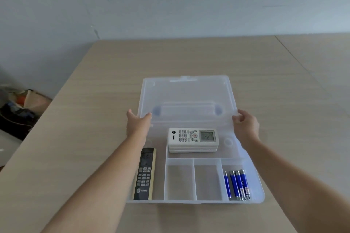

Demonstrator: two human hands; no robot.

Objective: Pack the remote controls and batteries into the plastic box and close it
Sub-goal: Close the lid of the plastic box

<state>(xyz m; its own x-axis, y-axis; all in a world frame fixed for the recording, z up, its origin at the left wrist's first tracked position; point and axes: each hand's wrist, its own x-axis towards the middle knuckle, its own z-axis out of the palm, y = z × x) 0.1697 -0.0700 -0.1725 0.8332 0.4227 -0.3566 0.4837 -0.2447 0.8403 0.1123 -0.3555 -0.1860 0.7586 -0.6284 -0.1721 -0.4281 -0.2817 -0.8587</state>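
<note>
A clear plastic box lies open on the table, its lid swung back behind it. White remote controls are stacked in the large rear compartment. A black remote lies in the left compartment. Several blue batteries lie in the front right compartment. My left hand grips the lid's left edge. My right hand grips the lid's right edge.
Two front middle compartments hold nothing. The wooden table reaches back to a pale wall. Bags and clutter lie on the floor at the left, beyond the table edge.
</note>
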